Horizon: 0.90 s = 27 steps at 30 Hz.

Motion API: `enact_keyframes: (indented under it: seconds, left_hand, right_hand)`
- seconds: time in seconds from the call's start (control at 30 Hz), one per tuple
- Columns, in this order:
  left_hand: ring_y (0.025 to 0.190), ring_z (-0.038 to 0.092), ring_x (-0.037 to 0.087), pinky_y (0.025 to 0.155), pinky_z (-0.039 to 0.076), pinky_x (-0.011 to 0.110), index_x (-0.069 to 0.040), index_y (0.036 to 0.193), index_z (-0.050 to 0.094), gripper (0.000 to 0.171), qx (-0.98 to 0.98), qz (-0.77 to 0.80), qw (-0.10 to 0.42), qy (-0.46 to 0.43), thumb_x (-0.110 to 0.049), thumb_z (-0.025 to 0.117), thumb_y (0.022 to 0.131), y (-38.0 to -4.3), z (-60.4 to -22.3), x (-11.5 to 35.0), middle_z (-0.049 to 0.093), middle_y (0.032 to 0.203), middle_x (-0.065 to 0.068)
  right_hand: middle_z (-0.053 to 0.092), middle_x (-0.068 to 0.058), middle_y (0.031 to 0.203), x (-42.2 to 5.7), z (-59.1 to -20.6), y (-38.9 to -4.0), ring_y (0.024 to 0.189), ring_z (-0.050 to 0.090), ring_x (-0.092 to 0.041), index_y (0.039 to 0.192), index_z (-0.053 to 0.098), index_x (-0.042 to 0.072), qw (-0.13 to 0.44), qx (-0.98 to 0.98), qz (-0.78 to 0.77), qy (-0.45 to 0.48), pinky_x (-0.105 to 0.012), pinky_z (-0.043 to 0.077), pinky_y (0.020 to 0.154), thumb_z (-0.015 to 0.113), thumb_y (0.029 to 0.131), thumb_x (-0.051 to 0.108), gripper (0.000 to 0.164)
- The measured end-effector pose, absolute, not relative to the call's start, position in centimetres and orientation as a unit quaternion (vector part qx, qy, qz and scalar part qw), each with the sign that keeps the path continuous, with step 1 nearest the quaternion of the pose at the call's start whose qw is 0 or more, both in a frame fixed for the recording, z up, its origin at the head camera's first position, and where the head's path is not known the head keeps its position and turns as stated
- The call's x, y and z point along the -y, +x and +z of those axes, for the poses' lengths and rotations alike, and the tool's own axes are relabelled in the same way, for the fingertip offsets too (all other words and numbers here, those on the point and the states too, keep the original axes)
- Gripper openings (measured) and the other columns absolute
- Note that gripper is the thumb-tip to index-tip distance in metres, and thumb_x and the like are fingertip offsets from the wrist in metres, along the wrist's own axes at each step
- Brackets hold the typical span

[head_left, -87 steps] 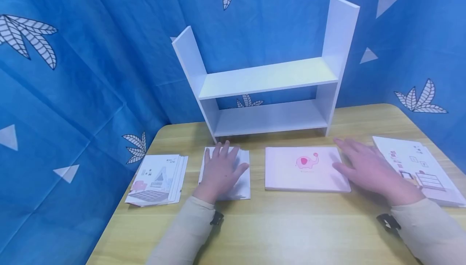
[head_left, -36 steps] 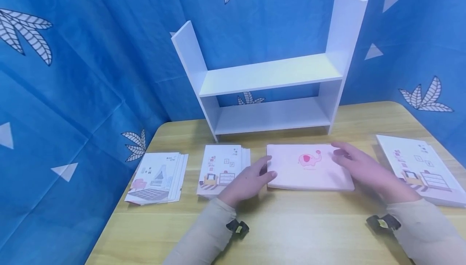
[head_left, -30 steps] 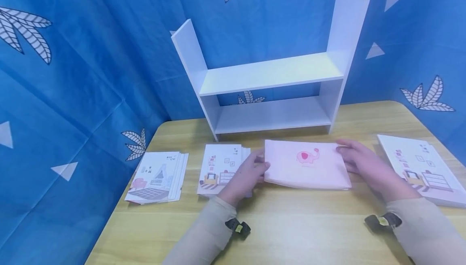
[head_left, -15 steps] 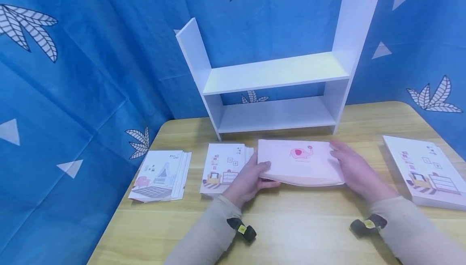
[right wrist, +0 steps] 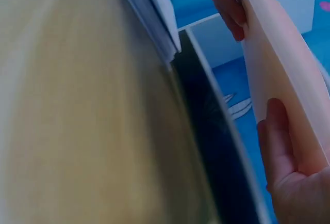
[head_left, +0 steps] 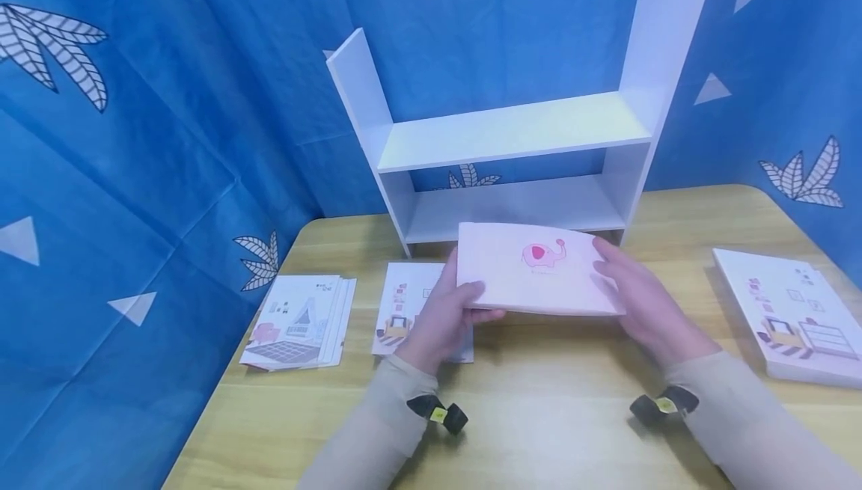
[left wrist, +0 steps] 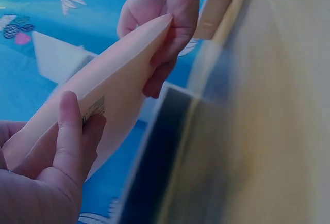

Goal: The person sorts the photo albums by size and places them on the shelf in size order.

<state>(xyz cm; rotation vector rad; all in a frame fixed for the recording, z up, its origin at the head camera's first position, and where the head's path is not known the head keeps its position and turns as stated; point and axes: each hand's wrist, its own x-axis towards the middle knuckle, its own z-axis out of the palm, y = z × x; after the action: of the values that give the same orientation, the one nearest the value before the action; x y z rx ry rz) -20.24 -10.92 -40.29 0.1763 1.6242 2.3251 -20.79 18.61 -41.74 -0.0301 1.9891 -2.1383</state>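
A pink notebook (head_left: pixel 501 273) with a red elephant on its cover is held above the table in front of the shelf, slightly bowed. My left hand (head_left: pixel 438 318) grips its left end, thumb on the cover and fingers underneath. At the right end, my right hand (head_left: pixel 643 303) holds the edge. The left wrist view shows a barcode (left wrist: pixel 95 109) on the notebook's underside, beside the left fingers. Part of a stack of white booklets (head_left: pixel 404 299) is hidden behind my left hand and the notebook.
A white two-tier shelf (head_left: pixel 512 131) stands at the back of the wooden table (head_left: pixel 539 415). Another stack of white booklets (head_left: pixel 296 322) lies at the left, and a thicker stack (head_left: pixel 791 318) at the right. A blue curtain (head_left: pixel 168 138) hangs behind.
My left hand has left the middle white stack and taken the pink notebook's left end. Both hands have raised the notebook off the table, shifting it left and towards the shelf.
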Motion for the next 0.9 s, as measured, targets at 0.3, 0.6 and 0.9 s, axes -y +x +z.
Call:
enact_keyframes:
  seconds: [0.3, 0.6, 0.9]
  left_hand:
    - [0.113, 0.064, 0.037, 0.081, 0.060, 0.045, -0.039, 0.157, 0.029, 0.073, -0.586, 0.795, 0.083, 0.129, -0.002, 0.052, 0.098, -20.0, -35.2, 12.6, 0.051, 0.144, 0.012]
    - [0.116, 0.063, 0.039, 0.078, 0.060, 0.042, -0.030, 0.158, 0.029, 0.070, -0.578, 0.795, 0.038, 0.181, 0.001, 0.050, 0.099, -21.4, -30.8, 13.4, 0.052, 0.145, 0.012]
    - [0.115, 0.064, 0.028, 0.085, 0.059, 0.041, -0.032, 0.161, 0.021, 0.073, -0.628, 0.772, -0.037, 0.092, -0.007, 0.055, 0.102, -25.4, -26.9, 13.1, 0.044, 0.148, 0.000]
  right_hand:
    - [-0.002, 0.001, 0.170, -17.1, -35.1, -21.5, 0.153, -0.008, -0.017, 0.163, 0.009, 0.010, 0.056, -0.699, -0.707, -0.087, -0.036, 0.000, 0.122, 0.039, 0.109, 0.017, 0.062]
    - [0.003, 0.010, 0.169, -16.5, -29.3, -21.8, 0.153, -0.001, -0.011, 0.163, 0.019, 0.019, 0.021, -0.739, -0.666, -0.101, -0.039, 0.006, 0.123, 0.039, 0.109, 0.022, 0.058]
    - [0.011, 0.001, 0.169, -15.4, -25.8, -23.2, 0.146, 0.033, -0.020, 0.163, 0.018, 0.017, 0.023, -0.753, -0.646, -0.122, -0.040, 0.035, 0.115, 0.045, 0.108, 0.026, 0.062]
